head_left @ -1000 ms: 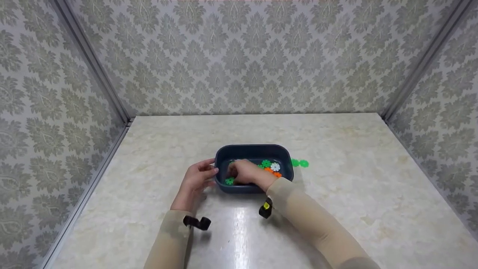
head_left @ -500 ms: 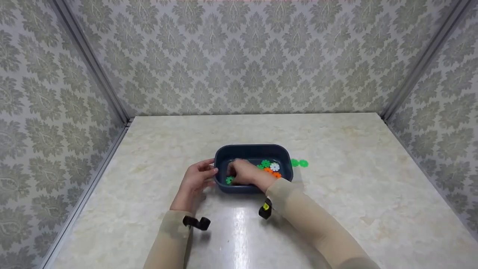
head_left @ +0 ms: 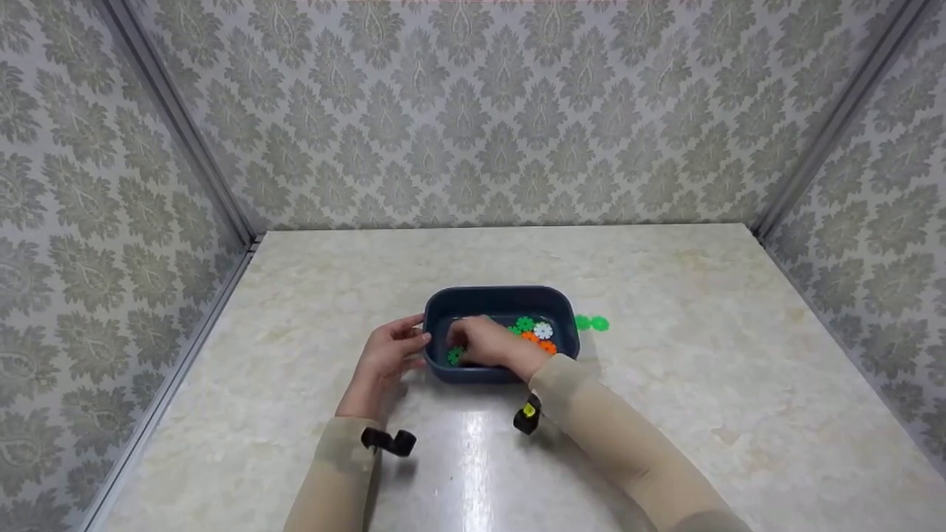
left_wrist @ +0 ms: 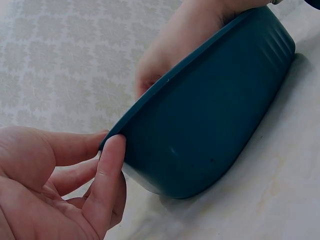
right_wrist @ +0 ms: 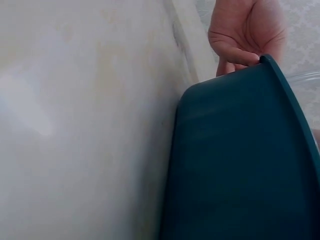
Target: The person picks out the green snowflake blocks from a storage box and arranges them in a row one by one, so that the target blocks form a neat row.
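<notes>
A dark blue plastic tub (head_left: 502,375) stands in the middle of the table. My left hand (head_left: 388,351) is at its left end, with fairly straight fingers touching the rim and outer wall; the left wrist view shows the fingertips (left_wrist: 114,150) against that wall. My right hand (head_left: 484,341) reaches down inside the tub, fingers bent toward the floor. Right by its fingertips lies a green snowflake-shaped piece (head_left: 454,356). I cannot tell whether the right hand pinches a piece. To its right in the tub are a white piece (head_left: 543,330), orange pieces (head_left: 547,346) and a green piece (head_left: 525,324).
Two green snowflake pieces (head_left: 600,324) lie on the table just right of the tub. The pale marbled table (head_left: 702,332) ends at a patterned wall (head_left: 473,111) behind, with similar walls on either side. A black wrist camera (head_left: 526,417) sits below the right sleeve.
My right hand's fingers shift only slightly inside the tub beside the green piece. The left hand keeps its place at the tub's end.
</notes>
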`<state>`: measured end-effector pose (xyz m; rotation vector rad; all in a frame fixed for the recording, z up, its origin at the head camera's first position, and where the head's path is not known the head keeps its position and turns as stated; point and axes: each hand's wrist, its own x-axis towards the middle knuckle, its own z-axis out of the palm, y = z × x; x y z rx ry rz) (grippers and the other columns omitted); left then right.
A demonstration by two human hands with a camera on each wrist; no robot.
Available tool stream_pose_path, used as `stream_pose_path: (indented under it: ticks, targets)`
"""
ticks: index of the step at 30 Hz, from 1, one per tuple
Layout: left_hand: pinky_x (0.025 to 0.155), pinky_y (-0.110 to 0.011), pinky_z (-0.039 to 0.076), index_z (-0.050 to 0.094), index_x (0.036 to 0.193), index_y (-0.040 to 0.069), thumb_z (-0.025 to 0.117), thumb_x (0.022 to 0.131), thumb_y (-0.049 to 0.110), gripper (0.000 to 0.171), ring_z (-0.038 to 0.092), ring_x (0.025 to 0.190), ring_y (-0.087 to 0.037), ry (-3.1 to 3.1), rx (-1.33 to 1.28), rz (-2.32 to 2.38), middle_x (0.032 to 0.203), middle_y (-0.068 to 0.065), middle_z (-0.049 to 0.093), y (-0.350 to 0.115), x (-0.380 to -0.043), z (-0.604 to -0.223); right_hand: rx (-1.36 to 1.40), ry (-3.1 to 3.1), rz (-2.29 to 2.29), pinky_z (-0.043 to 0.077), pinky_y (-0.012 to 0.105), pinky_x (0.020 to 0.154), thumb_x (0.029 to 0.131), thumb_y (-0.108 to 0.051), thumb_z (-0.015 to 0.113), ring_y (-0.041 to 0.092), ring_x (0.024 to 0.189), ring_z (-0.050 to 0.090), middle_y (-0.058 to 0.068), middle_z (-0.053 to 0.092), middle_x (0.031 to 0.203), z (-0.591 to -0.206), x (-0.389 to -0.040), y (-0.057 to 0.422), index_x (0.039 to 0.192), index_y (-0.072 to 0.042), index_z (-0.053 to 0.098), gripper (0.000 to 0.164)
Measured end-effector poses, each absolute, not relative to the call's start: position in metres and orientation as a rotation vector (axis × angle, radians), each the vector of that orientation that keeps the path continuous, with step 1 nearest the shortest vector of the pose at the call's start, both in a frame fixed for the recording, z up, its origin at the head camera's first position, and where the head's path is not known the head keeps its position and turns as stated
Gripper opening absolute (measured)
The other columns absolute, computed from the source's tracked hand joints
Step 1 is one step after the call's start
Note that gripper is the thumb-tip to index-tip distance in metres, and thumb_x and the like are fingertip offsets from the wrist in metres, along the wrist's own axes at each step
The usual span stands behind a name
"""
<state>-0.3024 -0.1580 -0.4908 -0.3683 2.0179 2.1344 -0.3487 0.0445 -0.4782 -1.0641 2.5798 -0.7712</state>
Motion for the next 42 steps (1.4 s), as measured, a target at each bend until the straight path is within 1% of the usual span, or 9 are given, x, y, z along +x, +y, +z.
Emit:
stream_pose_path:
  ticks: [8, 13, 18, 22, 28, 32, 36, 40, 42]
  targets:
    - [0.060, -0.025, 0.057, 0.057, 0.146, 0.009, 0.069, 0.097, 0.005, 0.050, 0.064, 0.076, -0.012, 2.025, -0.344, 2.121, 0.109, -0.007, 0.059, -0.158, -0.303, -0.490, -0.927, 2.501, -0.924, 0.059, 0.036, 0.081, 0.085, -0.005, 0.082, 0.023, 0.094, 0.069, 0.010, 0.076, 0.105, -0.471, -0.350, 0.058, 0.110, -0.008, 0.077, 0.026]
    - [0.059, -0.024, 0.056, 0.058, 0.146, 0.008, 0.070, 0.097, 0.005, 0.050, 0.063, 0.074, -0.011, 2.033, -0.357, 2.105, 0.110, -0.007, 0.058, -0.158, -0.303, -0.489, -0.856, 2.510, -1.027, 0.060, 0.035, 0.085, 0.083, -0.004, 0.083, 0.022, 0.099, 0.070, 0.008, 0.076, 0.107, -0.468, -0.351, 0.070, 0.112, -0.009, 0.078, 0.030]
    - [0.060, -0.025, 0.057, 0.059, 0.145, 0.009, 0.071, 0.096, 0.004, 0.050, 0.062, 0.074, -0.012, 2.017, -0.394, 2.114, 0.110, -0.008, 0.057, -0.157, -0.305, -0.489, -0.792, 2.524, -1.137, 0.059, 0.039, 0.091, 0.081, 0.001, 0.080, 0.024, 0.101, 0.070, 0.011, 0.076, 0.109, -0.463, -0.349, 0.085, 0.113, -0.007, 0.078, 0.032]
    - [0.061, -0.026, 0.058, 0.061, 0.144, 0.011, 0.071, 0.096, 0.004, 0.049, 0.061, 0.075, -0.014, 2.014, -0.420, 2.119, 0.113, -0.009, 0.057, -0.157, -0.305, -0.488, -0.729, 2.510, -1.228, 0.057, 0.039, 0.094, 0.083, 0.000, 0.079, 0.023, 0.102, 0.068, 0.011, 0.076, 0.112, -0.457, -0.347, 0.097, 0.115, -0.007, 0.077, 0.032]
    - [0.062, -0.026, 0.058, 0.061, 0.144, 0.012, 0.071, 0.096, 0.004, 0.049, 0.062, 0.077, -0.014, 2.002, -0.439, 2.114, 0.116, -0.010, 0.057, -0.156, -0.306, -0.488, -0.605, 2.465, -1.348, 0.058, 0.031, 0.083, 0.087, -0.005, 0.080, 0.017, 0.096, 0.067, 0.015, 0.072, 0.115, -0.451, -0.342, 0.117, 0.119, -0.009, 0.076, 0.032]
    - [0.064, -0.026, 0.059, 0.061, 0.144, 0.013, 0.071, 0.096, 0.004, 0.049, 0.063, 0.079, -0.015, 2.010, -0.445, 2.110, 0.116, -0.009, 0.058, -0.156, -0.306, -0.488, -0.555, 2.418, -1.455, 0.058, 0.029, 0.082, 0.089, -0.004, 0.077, 0.018, 0.098, 0.066, 0.022, 0.069, 0.120, -0.451, -0.341, 0.129, 0.123, -0.004, 0.073, 0.035]
    - [0.062, -0.025, 0.059, 0.061, 0.143, 0.012, 0.071, 0.096, 0.004, 0.049, 0.063, 0.075, -0.013, 2.029, -0.430, 2.118, 0.112, -0.008, 0.059, -0.156, -0.304, -0.490, -0.506, 2.362, -1.555, 0.060, 0.034, 0.090, 0.089, -0.002, 0.076, 0.019, 0.104, 0.067, 0.021, 0.068, 0.126, -0.451, -0.339, 0.141, 0.127, -0.002, 0.070, 0.038]
    - [0.060, -0.024, 0.058, 0.060, 0.144, 0.010, 0.070, 0.096, 0.004, 0.049, 0.064, 0.072, -0.011, 2.043, -0.401, 2.126, 0.110, -0.008, 0.060, -0.157, -0.303, -0.490, -0.443, 2.339, -1.622, 0.058, 0.046, 0.098, 0.090, -0.004, 0.076, 0.016, 0.102, 0.069, 0.017, 0.070, 0.128, -0.450, -0.338, 0.153, 0.128, -0.004, 0.070, 0.039]
    - [0.060, -0.025, 0.058, 0.060, 0.144, 0.010, 0.070, 0.096, 0.004, 0.049, 0.064, 0.072, -0.011, 2.042, -0.407, 2.125, 0.111, -0.008, 0.060, -0.157, -0.303, -0.490, -0.411, 2.346, -1.649, 0.059, 0.044, 0.097, 0.089, -0.005, 0.077, 0.013, 0.098, 0.069, 0.016, 0.071, 0.125, -0.450, -0.340, 0.159, 0.128, -0.004, 0.070, 0.039]
